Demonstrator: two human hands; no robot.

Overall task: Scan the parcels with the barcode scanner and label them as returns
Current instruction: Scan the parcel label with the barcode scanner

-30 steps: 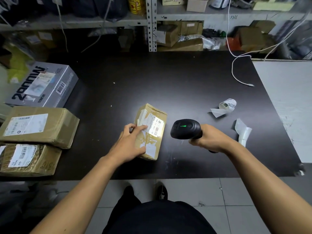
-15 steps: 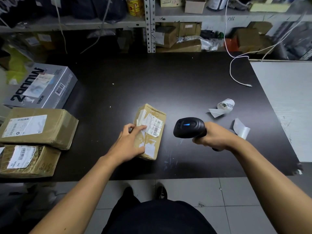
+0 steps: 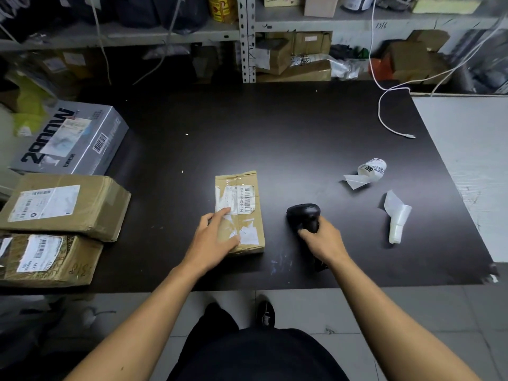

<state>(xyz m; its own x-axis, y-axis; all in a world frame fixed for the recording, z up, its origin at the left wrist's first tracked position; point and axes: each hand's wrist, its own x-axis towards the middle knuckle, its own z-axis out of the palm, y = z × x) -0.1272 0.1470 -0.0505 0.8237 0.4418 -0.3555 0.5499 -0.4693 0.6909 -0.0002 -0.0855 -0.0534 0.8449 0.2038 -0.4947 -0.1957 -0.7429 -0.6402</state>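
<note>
while left hand (image 3: pixel 213 237) lies flat on parcel (image 3: pixel 239 213) | right hand (image 3: pixel 323 239) grips barcode scanner (image 3: pixel 303 215)

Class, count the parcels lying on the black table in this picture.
4. One parcel under the left hand at the centre; a grey box at the left edge; two brown parcels below it. Others may lie out of frame.

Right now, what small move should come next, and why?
Probably set the barcode scanner down and reach for the roll of return labels: the right hand grips it low over the table, while the left hand steadies the small parcel.
</note>
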